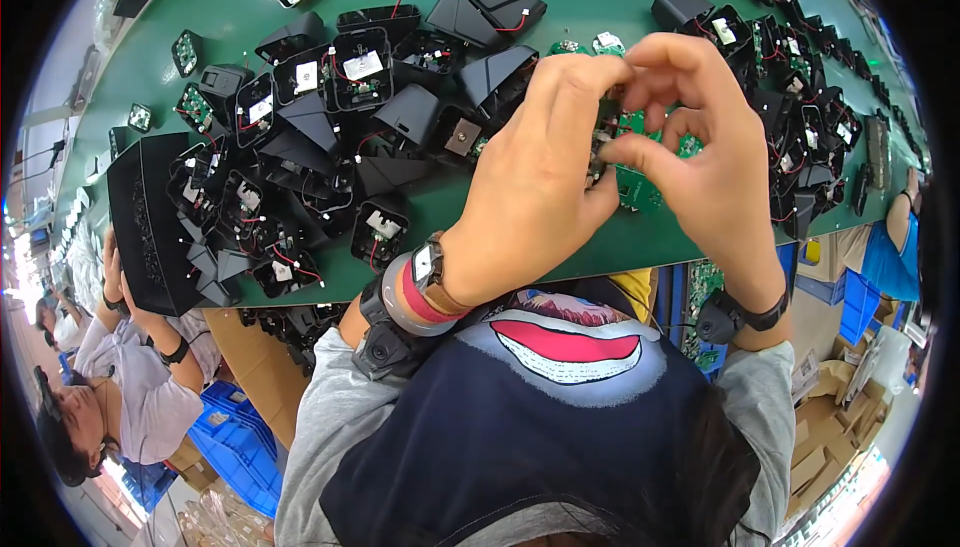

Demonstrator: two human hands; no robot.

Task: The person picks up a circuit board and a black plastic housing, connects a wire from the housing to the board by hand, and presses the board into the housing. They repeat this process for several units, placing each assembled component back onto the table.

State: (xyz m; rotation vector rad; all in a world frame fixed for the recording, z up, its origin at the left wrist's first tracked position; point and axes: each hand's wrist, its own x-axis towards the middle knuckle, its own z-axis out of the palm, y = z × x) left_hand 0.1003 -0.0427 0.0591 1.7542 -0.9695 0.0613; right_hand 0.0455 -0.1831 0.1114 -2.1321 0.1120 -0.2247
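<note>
Over the green table (560, 265), my left hand (535, 172) is bent, its back toward me, with the fingers curled round a small part mostly hidden behind them. My right hand (705, 117) meets it from the other side; its thumb and fingers curve in toward the same part. What the two hands hold between them I cannot make out. Green circuit boards (640, 187) lie under and behind my fingers. To the left of my left hand is a crowd of black plastic housings (410, 115), many with small boards and red wires. One open housing (380, 230) lies near the front edge.
More black housings (805, 127) are heaped at the right. At the left stands a large black box (150, 227), with a co-worker's hands (112, 272) beside it. Blue crates (235, 442) and cardboard boxes (825, 432) are below table level.
</note>
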